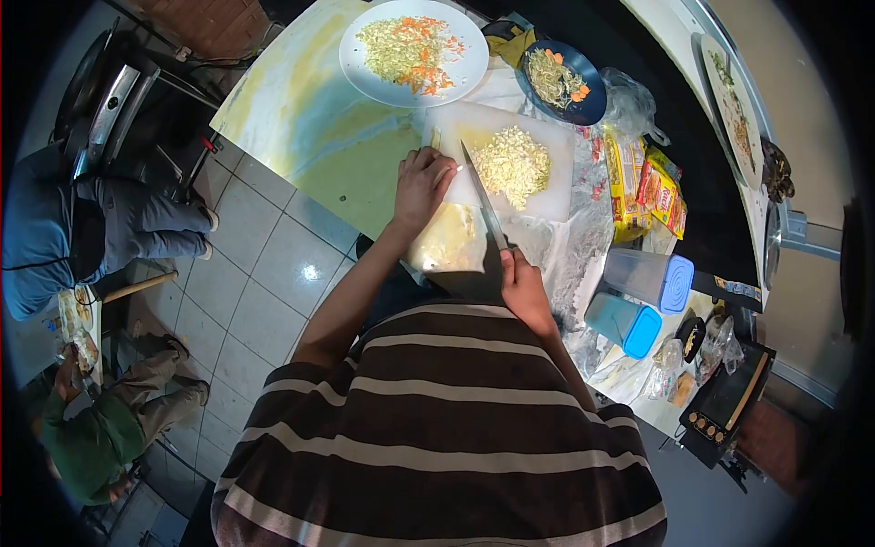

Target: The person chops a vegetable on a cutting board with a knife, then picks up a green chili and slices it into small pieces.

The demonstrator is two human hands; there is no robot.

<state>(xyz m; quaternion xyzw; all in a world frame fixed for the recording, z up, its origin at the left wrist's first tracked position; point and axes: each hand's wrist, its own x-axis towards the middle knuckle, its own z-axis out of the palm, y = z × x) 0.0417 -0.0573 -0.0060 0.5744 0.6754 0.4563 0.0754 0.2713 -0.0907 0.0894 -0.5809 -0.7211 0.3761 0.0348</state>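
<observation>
My right hand point(523, 281) is closed around the handle of a long kitchen knife point(483, 199). Its blade points away from me over the white cutting board point(558, 202), just right of my left hand point(425, 187). The left fingers are bent and pressed together on the board, on a pale vegetable piece point(437, 139) that shows past the fingertips; the rest is hidden. To the right of the blade lies a heap of finely chopped pale pieces point(512, 166). A clear plastic bag point(448, 239) with pale contents rests by the near edge of the board.
Beyond the board stand a white plate point(474, 80) of chopped green and orange vegetables and a dark blue dish point(592, 102) of shredded food. Yellow packets point(627, 178) and two lidded containers point(640, 276) point(623, 325) are at right. Two people sit at left, one in green point(96, 442).
</observation>
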